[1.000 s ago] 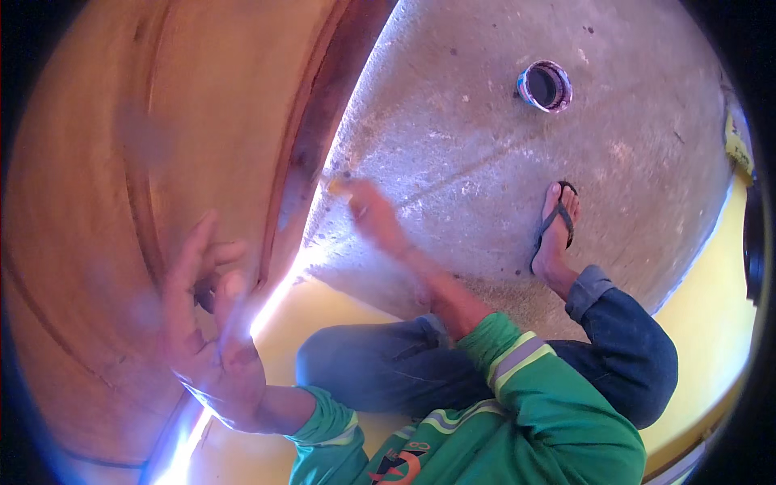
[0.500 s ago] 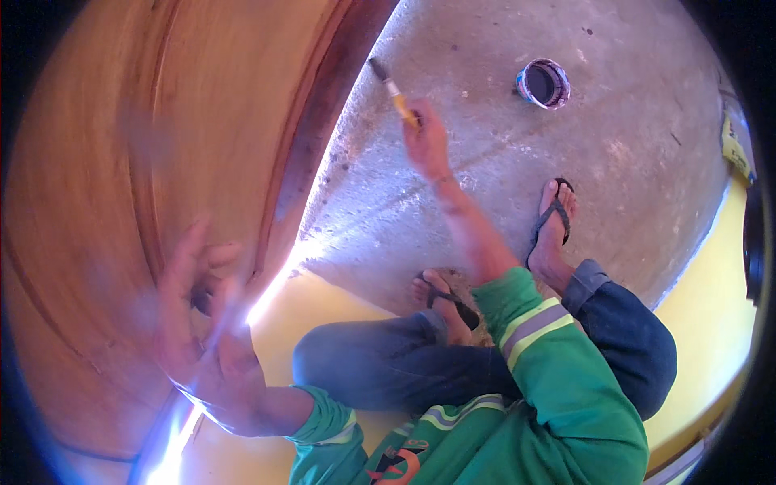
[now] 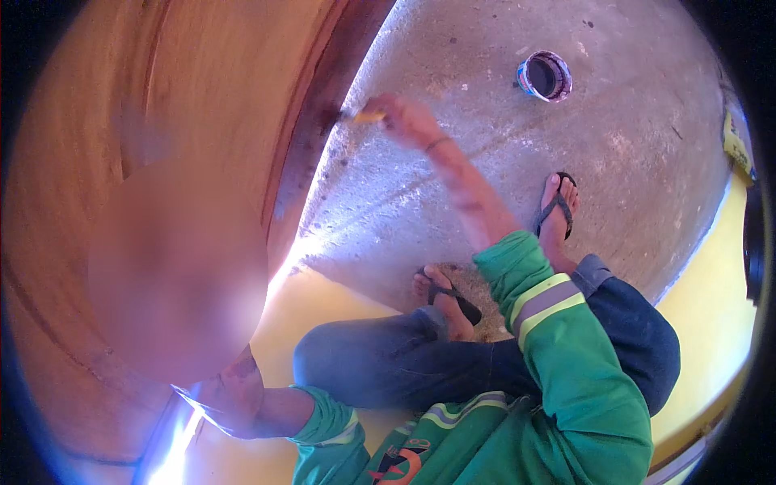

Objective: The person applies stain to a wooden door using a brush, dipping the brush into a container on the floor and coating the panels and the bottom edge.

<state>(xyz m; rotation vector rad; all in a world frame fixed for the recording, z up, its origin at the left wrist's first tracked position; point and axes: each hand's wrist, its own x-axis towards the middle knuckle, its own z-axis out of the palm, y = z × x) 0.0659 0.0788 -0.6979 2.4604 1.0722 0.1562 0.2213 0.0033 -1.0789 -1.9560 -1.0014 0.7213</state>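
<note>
In my right hand is a paintbrush with a yellow handle, its grip closed around it. The dark bristles, smeared by motion, are at the lower edge of a brown wooden door. My left hand is raised in front of the door at the lower left. A round blur covers its fingers, so whether they touch the wood cannot be seen.
An open can of dark paint stands on the concrete floor, right of the brush. My sandalled feet are below it. A yellow bag lies at the far right. Bright light shows along the door's bottom edge.
My right hand has moved left, and the brush has swung from pointing up over the floor to pointing left at the door's edge. A blur now hides the fingers of my left hand.
</note>
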